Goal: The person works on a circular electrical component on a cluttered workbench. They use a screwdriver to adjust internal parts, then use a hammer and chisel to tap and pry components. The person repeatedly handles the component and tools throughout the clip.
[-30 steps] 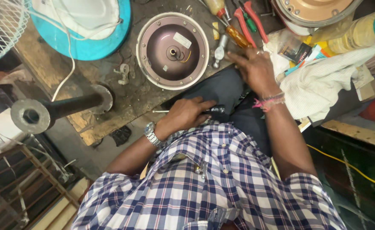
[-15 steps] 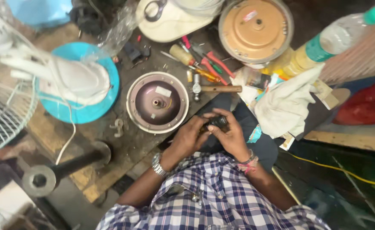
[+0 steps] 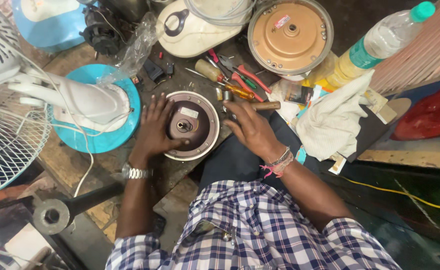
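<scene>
Now hands (image 3: 156, 131) on round ridged motor cover (image 3: 196, 125)

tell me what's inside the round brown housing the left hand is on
Inside the round brown housing a central shaft hole and a small pale label show. The left hand covers its left edge; nothing under the plate is visible.

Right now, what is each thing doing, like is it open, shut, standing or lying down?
Left hand: open, flat on the round motor cover.
Right hand: open, beside the cover, holding nothing I can see.
Round motor cover: lying flat, hollow side up.
Copper-coloured disc: lying flat.
Plastic bottle: lying down, green cap on.
White cloth: crumpled.
Red-handled pliers: lying down.
</scene>
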